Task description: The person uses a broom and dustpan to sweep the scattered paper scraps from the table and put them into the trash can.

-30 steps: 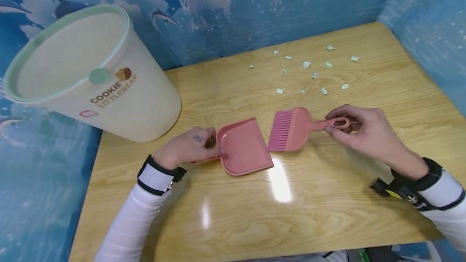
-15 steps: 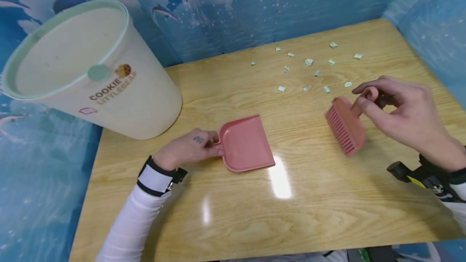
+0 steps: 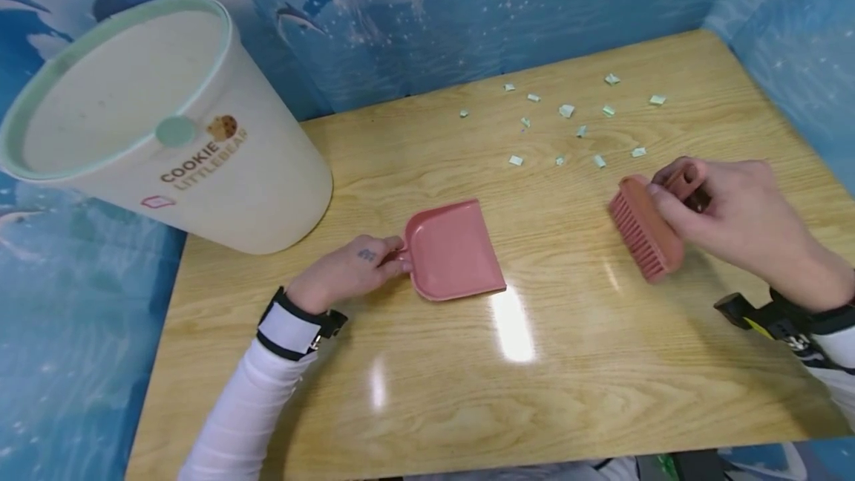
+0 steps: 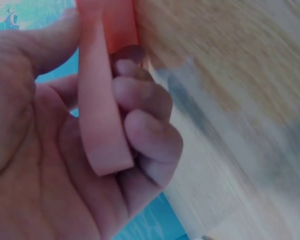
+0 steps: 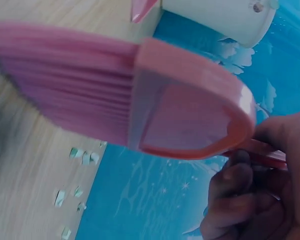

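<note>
A pink dustpan (image 3: 454,251) is near the middle of the table, its straight edge facing right. My left hand (image 3: 347,269) grips its handle (image 4: 100,100), fingers curled round it in the left wrist view. On the right, my right hand (image 3: 741,221) holds a pink brush (image 3: 648,228) by its handle, bristles pointing down and left. The right wrist view shows the brush head (image 5: 190,110) and its long bristles (image 5: 74,82) close up. Several small pale green paper scraps (image 3: 566,110) lie scattered on the table beyond the brush.
A large white bin (image 3: 254,191) with a green rim stands at the table's left back corner. The wooden table (image 3: 427,392) ends against blue walls (image 3: 568,13) with a sea print at the back and right.
My right hand has moved right with the brush, away from the dustpan, and turned it from lying flat to bristles down. The dustpan has shifted slightly toward the back, still in my left hand.
</note>
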